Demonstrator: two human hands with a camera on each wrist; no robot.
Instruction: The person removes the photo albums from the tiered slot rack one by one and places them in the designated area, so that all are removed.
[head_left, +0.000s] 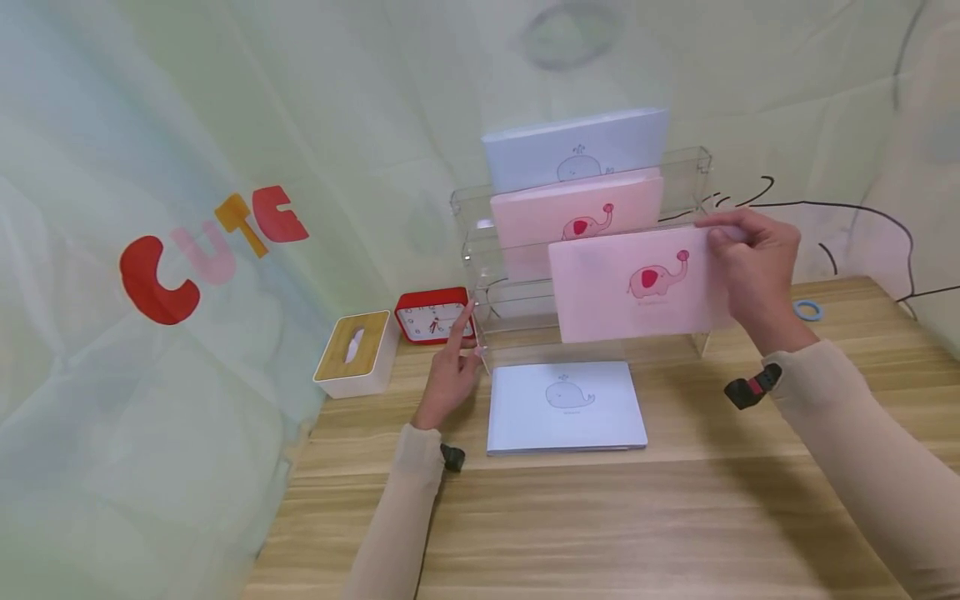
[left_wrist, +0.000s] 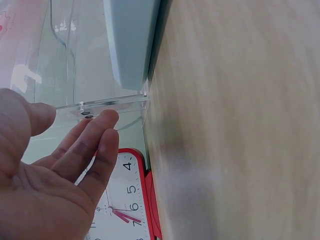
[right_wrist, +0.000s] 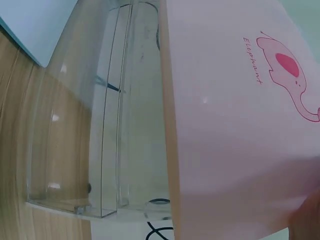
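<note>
My right hand (head_left: 761,258) holds a pink elephant-print notebook (head_left: 615,292) by its right end, thumb on the front cover. The notebook is raised in front of a clear tiered acrylic rack (head_left: 686,171) and overlaps its lower tiers in the head view. At the rack's left side panel, the fingertips of my left hand (head_left: 452,371) touch the edge, fingers nearly straight. In the rack's upper tiers stand a pale blue whale notebook (head_left: 525,162) at the back and another pink elephant notebook (head_left: 525,215) before it. A second pale blue whale notebook (head_left: 525,408) lies flat on the table before the rack.
A red alarm clock (head_left: 408,304) stands just left of the rack, close to my left hand. Left of it is a white tissue box (head_left: 367,375) with a wooden lid. A blue ring (head_left: 808,310) lies right of the rack. Fabric with printed drawings hangs behind the wooden table (head_left: 600,525).
</note>
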